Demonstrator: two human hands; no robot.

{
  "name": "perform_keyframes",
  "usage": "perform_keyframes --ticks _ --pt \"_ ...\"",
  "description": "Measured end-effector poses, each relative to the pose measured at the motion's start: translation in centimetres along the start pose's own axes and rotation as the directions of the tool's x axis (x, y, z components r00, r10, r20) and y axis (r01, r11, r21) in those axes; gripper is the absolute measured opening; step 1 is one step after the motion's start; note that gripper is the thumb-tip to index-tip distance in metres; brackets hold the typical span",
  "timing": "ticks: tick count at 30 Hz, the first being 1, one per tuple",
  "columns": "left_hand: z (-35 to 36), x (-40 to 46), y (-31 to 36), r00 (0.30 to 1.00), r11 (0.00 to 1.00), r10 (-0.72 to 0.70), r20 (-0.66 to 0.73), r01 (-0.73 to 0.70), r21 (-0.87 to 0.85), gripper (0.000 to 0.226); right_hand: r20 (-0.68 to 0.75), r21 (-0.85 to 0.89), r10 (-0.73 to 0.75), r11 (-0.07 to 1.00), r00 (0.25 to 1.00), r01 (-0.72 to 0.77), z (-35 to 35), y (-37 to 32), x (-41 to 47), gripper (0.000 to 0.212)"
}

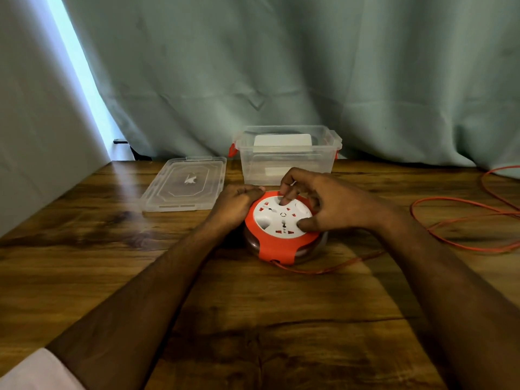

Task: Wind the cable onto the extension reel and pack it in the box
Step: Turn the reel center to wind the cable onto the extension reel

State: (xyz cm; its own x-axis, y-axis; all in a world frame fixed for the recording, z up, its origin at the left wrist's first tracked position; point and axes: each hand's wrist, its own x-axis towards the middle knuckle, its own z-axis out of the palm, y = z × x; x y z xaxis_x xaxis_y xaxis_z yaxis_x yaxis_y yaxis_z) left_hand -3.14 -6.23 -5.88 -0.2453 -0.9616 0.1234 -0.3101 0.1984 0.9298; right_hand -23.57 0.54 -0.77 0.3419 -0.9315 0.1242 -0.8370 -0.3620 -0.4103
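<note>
Reel [282, 226] — flat, both hands clamped on: left hand [236, 205] steadies rim, right hand [323, 205] atop; cable [461, 220] trails rightward — right hand nearer.

Your reel [282, 229] sits mid-table with both hands on it: left hand [235, 205] gripping the rim at 9 o'clock, right hand [326, 205] spread over the top from 3 o'clock. At 12 o'clock the open box [287, 156] stands just behind, its mouth unobstructed from above. The lid [184, 184] lies flat at 10 o'clock. Loose cable [461, 220] loops across the table [253, 319] from 6 round to 3 o'clock. A curtain [281, 66] closes off the far edge. Bare wood lies open from 6 to 9 o'clock.
</note>
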Motion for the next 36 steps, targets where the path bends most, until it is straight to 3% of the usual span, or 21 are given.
perform_keyframes --ticks 7,11,16,19,24,30,36 --pt "0.0 0.3 -0.2 0.999 0.999 -0.044 -0.002 0.044 -0.015 0.029 -0.032 -0.004 0.037 0.999 0.999 -0.037 0.1 -0.4 -0.2 0.078" --pt "0.1 0.6 -0.5 0.998 0.999 -0.039 -0.039 0.038 -0.025 0.027 -0.067 -0.05 0.035 0.998 0.997 -0.038 0.4 -0.7 -0.2 0.076" --pt "-0.7 0.8 -0.4 0.999 0.998 -0.019 -0.048 0.016 -0.066 0.029 -0.069 0.014 0.021 1.0 0.997 -0.02 0.0 -0.7 -0.2 0.071" --pt "-1.2 0.5 0.1 0.997 0.978 -0.069 0.045 0.076 -0.192 0.033 -0.028 0.085 -0.001 0.996 1.0 0.003 -0.3 -0.3 -0.3 0.07" --pt "-1.2 0.2 0.6 0.962 0.982 -0.126 0.241 0.155 -0.106 0.03 0.001 0.114 -0.023 0.993 1.0 0.022 -0.4 0.4 -0.4 0.072" --pt "-0.5 0.8 -0.4 0.99 0.988 -0.112 0.091 0.12 -0.094 0.028 -0.055 -0.019 0.001 1.0 0.998 -0.002 0.1 0.0 -0.2 0.074" --pt "0.0 1.2 -1.0 0.997 0.997 -0.07 -0.034 0.069 -0.043 0.03 -0.122 -0.167 0.051 0.983 0.991 -0.071 0.9 -0.5 0.2 0.05"
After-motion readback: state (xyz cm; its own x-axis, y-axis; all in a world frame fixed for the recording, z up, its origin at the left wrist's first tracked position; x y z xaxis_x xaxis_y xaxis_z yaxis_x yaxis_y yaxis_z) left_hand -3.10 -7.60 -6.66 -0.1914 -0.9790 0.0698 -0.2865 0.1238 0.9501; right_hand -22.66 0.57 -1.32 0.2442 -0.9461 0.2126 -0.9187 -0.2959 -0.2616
